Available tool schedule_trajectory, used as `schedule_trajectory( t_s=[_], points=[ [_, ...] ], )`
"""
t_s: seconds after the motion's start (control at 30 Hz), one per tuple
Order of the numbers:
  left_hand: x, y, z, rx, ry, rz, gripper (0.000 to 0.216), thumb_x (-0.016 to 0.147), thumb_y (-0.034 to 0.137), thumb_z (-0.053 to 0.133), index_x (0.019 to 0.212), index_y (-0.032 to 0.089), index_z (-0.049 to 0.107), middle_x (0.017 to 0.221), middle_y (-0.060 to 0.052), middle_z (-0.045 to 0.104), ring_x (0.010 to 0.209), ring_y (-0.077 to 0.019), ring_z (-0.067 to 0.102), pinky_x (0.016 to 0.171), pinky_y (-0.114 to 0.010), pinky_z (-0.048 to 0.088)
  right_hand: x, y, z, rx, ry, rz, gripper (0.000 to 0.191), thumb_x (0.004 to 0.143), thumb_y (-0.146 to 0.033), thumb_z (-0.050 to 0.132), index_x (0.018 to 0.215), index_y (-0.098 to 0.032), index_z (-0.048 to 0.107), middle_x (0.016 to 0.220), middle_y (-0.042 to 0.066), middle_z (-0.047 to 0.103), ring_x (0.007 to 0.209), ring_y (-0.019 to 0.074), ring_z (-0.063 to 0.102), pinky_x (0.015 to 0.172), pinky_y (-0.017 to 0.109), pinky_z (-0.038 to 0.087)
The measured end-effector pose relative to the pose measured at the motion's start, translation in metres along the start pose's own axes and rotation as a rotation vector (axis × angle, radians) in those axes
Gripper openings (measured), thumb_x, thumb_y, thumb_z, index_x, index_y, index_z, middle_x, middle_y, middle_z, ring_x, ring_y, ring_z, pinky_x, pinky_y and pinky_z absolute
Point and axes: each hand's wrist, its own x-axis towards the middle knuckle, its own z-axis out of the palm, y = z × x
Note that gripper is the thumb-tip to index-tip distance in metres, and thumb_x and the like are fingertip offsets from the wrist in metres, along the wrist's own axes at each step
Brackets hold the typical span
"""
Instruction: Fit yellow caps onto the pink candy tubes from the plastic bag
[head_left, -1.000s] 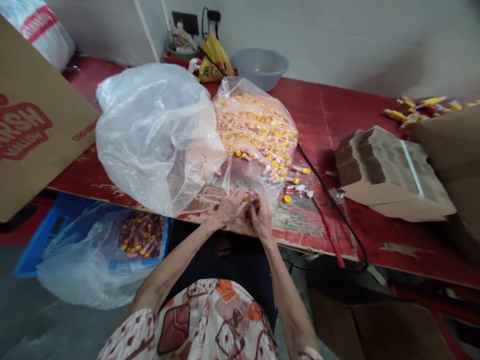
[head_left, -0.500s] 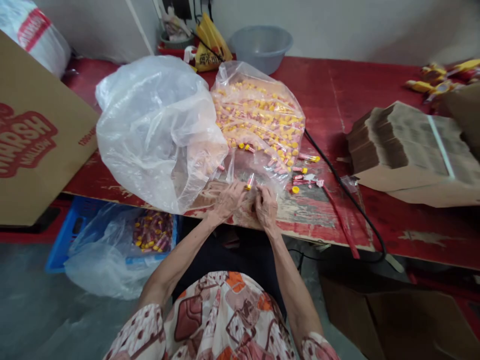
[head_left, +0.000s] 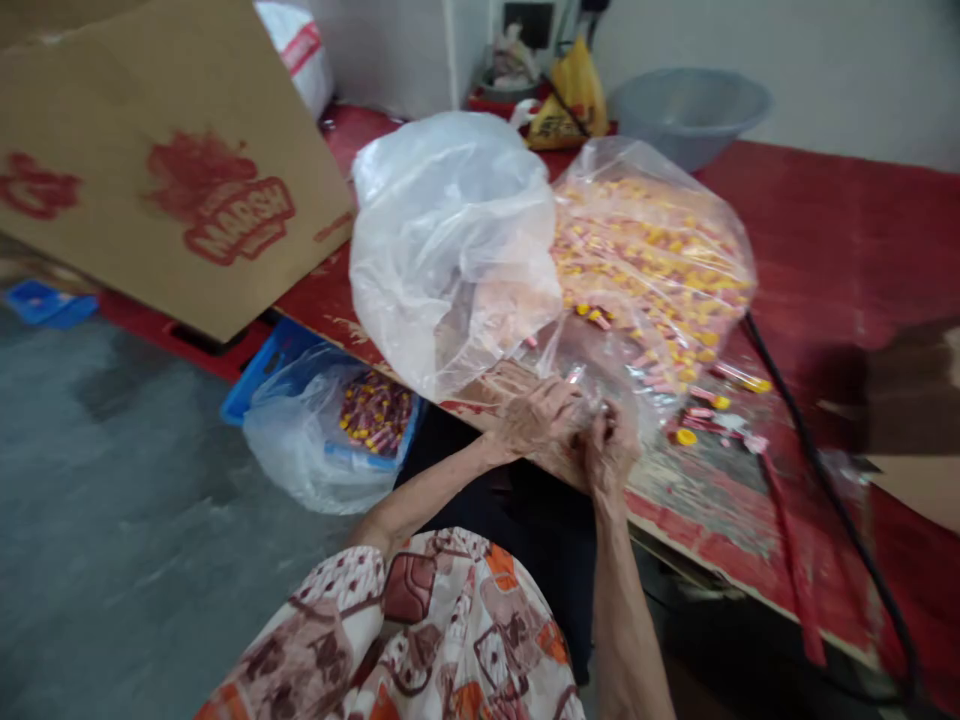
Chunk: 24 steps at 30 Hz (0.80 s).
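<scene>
My left hand (head_left: 541, 412) rests at the table's front edge, its fingers curled close together by the mouth of a clear plastic bag (head_left: 652, 240). Just beside it, my right hand (head_left: 611, 445) is closed, thumb against fingers. Blur and the fingers hide what either hand grips. The clear bag holds a heap of small pink tubes with yellow caps. Left of it stands a large, puffed-out translucent bag (head_left: 450, 240). To the right of my hands lie a few loose tubes (head_left: 709, 398) and a round yellow cap (head_left: 685, 437).
A printed cardboard box (head_left: 172, 130) stands at left. Below the table, a blue crate (head_left: 255, 375) holds a plastic bag and more capped tubes. A grey basin (head_left: 690, 105) and yellow bag (head_left: 574, 95) sit at the back. A black cable (head_left: 806, 420) crosses the table's right side.
The view has swung left, so the table's things appear further right and more of the cardboard box shows. Both hands stay close together by the bag's mouth; the capped tube between them no longer shows clearly.
</scene>
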Motion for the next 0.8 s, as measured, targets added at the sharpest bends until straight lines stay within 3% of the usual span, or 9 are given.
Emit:
schedule_trajectory(
  t_s=[0.17,0.27,0.37,0.47,0.57,0.63,0.73,0.8],
  points=[
    [-0.003,-0.001,0.0,-0.005,-0.071,-0.027,0.022,0.098,0.009,0.06,0.111,0.024,0.069,0.119,-0.008,0.075,0.116,-0.0233,0.074,0.101,-0.038,0.064,0.014,-0.014,0.007,-0.114,-0.022,-0.13,0.05,0.105,-0.047,0.044,0.142,-0.019,0.061,0.128,0.018,0.065,0.114,0.0307,0.063,0.098,0.047,0.052],
    [-0.025,-0.003,-0.015,-0.062,0.1,-0.033,0.014,0.101,0.013,0.06,0.107,0.022,0.068,0.108,-0.008,0.076,0.105,-0.0215,0.075,0.092,-0.034,0.064,0.018,-0.016,0.016,-0.164,-0.098,-0.123,0.042,0.104,-0.045,0.046,0.128,-0.019,0.069,0.127,0.018,0.062,0.114,0.0312,0.062,0.096,0.047,0.052],
    [-0.069,-0.013,-0.052,-0.063,0.368,-0.123,0.012,0.106,0.024,0.056,0.11,0.021,0.067,0.103,-0.007,0.074,0.101,-0.0185,0.074,0.091,-0.031,0.062,0.017,-0.013,0.019,-0.157,-0.129,-0.113,0.035,0.102,-0.037,0.044,0.112,-0.018,0.072,0.118,0.016,0.063,0.109,0.0299,0.061,0.097,0.047,0.051],
    [-0.127,-0.04,-0.099,0.049,0.521,-0.365,0.015,0.106,0.031,0.055,0.107,0.021,0.066,0.101,-0.006,0.072,0.09,-0.0162,0.071,0.084,-0.028,0.06,0.014,-0.013,0.016,-0.102,-0.105,-0.091,0.033,0.1,-0.032,0.042,0.11,-0.019,0.071,0.112,0.014,0.066,0.108,0.0281,0.062,0.098,0.046,0.051],
    [-0.181,-0.071,-0.138,0.22,0.481,-0.64,0.017,0.103,0.032,0.055,0.104,0.019,0.066,0.099,-0.008,0.069,0.084,-0.0191,0.067,0.086,-0.035,0.059,0.015,-0.014,0.013,-0.04,-0.068,-0.033,0.034,0.1,-0.034,0.042,0.115,-0.019,0.069,0.109,0.011,0.068,0.1,0.0248,0.064,0.096,0.042,0.052],
    [-0.206,-0.084,-0.154,0.369,0.373,-0.75,0.021,0.098,0.03,0.058,0.111,0.016,0.068,0.114,-0.016,0.067,0.104,-0.0287,0.067,0.098,-0.046,0.057,0.02,-0.011,0.012,-0.015,0.002,0.014,0.04,0.098,-0.034,0.043,0.127,-0.016,0.064,0.111,0.012,0.068,0.092,0.0228,0.063,0.091,0.041,0.053],
    [-0.209,-0.084,-0.163,0.488,0.39,-0.729,0.031,0.098,0.03,0.057,0.124,0.016,0.067,0.133,-0.021,0.061,0.126,-0.036,0.06,0.11,-0.055,0.05,0.028,0.0,0.011,-0.035,0.169,0.046,0.045,0.095,-0.033,0.043,0.135,-0.016,0.058,0.12,0.014,0.065,0.096,0.0239,0.063,0.091,0.042,0.053],
    [-0.185,-0.074,-0.156,0.445,0.48,-0.591,0.03,0.101,0.029,0.055,0.126,0.018,0.067,0.131,-0.018,0.063,0.127,-0.0326,0.06,0.114,-0.052,0.049,0.031,0.007,0.011,-0.048,0.238,0.074,0.044,0.095,-0.033,0.042,0.131,-0.016,0.059,0.119,0.015,0.065,0.098,0.0247,0.062,0.092,0.043,0.053]
  ],
)
